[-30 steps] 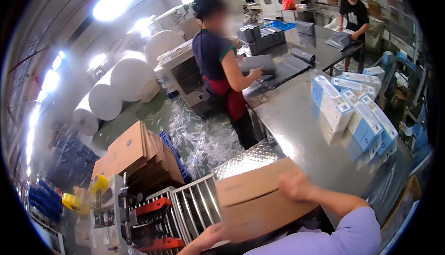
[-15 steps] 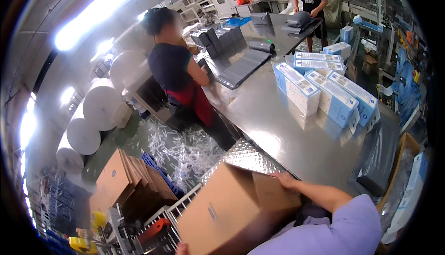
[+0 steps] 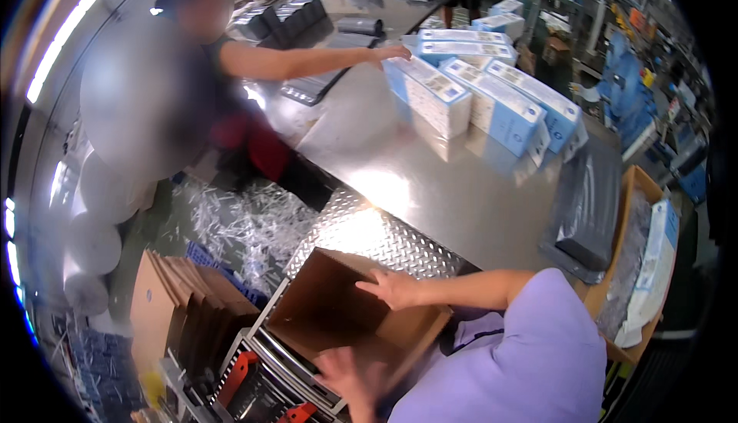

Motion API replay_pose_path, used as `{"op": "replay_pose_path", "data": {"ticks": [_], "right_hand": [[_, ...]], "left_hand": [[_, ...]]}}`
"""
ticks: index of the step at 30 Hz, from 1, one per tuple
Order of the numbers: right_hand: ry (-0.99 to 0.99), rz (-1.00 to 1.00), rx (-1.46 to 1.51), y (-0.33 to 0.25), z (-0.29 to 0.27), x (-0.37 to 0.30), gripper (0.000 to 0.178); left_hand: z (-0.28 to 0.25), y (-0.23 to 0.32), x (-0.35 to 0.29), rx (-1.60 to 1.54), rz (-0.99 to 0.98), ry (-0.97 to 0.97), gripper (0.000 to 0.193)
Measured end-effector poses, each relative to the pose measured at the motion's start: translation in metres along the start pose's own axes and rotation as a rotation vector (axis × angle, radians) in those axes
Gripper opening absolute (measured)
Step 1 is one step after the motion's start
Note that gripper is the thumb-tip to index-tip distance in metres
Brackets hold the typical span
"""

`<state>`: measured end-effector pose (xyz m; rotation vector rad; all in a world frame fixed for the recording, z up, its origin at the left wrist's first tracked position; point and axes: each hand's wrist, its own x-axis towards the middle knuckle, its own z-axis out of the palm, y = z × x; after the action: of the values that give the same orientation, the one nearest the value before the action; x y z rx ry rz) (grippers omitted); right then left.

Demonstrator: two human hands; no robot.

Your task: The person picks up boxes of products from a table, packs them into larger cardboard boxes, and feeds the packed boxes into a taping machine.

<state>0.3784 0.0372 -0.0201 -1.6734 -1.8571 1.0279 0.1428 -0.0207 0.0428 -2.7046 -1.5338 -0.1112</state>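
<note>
The right hand (image 3: 392,291), fingers apart, lies over the far edge of the cardboard box (image 3: 350,319); the left hand (image 3: 346,377) (blurred, contact unclear) spreads at its near side. The box's oblong mouth faces up, long axis slanting far left to near right, over metal rollers (image 3: 280,350). Beyond it: dimpled plate (image 3: 419,246), smooth shiny bench (image 3: 477,200), blue-and-white cartons (image 3: 492,104).
</note>
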Motion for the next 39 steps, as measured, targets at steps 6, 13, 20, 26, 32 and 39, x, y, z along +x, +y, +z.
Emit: {"op": "replay_pose_path", "data": {"ticks": [6, 13, 20, 26, 32, 39], "right_hand": [[0.033, 0.204, -0.753, 0.092, -0.028, 0.023, 0.059], [-0.312, 0.428, -0.076, 0.112, 0.095, -0.011, 0.084], [0.189, 0.328, -0.001, 0.132, -0.147, -0.094, 0.033], [1.022, 0.902, -0.532, 0.303, -0.358, -0.226, 0.054], [0.175, 0.960, 0.671, 0.311, -0.376, -0.188, 0.078], [-0.522, 0.607, 0.635, 0.243, -0.315, -0.123, 0.052]], "left_hand": [[0.130, -0.127, -0.059, -1.012, -0.537, -0.038, 0.065], [0.088, -0.094, -0.020, -0.891, -0.472, -0.237, 0.064], [0.078, -0.006, 0.015, -0.798, -0.473, -0.284, 0.062], [0.038, 0.055, 0.104, -0.568, -0.062, -0.005, 0.061], [0.101, 0.164, 0.251, -1.171, 0.191, -0.423, 0.050], [0.082, 0.269, 0.352, -1.294, 0.227, -0.804, 0.080]]}}
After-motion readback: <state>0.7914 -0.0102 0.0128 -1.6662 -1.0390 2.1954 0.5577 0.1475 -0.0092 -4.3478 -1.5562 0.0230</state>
